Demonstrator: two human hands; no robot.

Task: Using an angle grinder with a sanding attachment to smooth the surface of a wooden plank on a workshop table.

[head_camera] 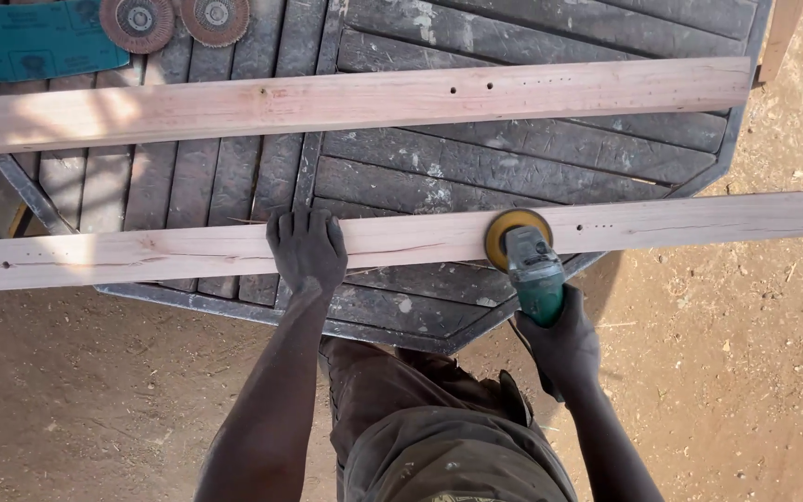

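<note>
1. Left hand (306,249), centre of frame, lies palm-down on the near plank (401,238); fingers spread flat across its width, pressing on it, not curled around anything.
2. Right hand (564,346), lower right of centre, fingers wrapped tight around the rear body of a green angle grinder (533,271).
3. Grinder points up-frame; its yellowish sanding disc (516,234) sits on the near plank's top face, right of the left hand, the two hands well apart.
4. Near plank: long pale board running left edge to right across mid-frame, slightly tilted, small holes near both ends; right end overhangs the table past its edge, over dirt.
5. Far plank (355,100): second pale board, upper frame, roughly parallel, well apart from the near one, few small holes mid-length.
6. Both boards rest on a dark grey slatted table (476,167), worn, paint flecks.
7. Upper left: two round brown flap discs (138,20) side by side, next to a teal sandpaper sheet (30,42).
8. Sandy ground (727,372) bottom and right of frame.
</note>
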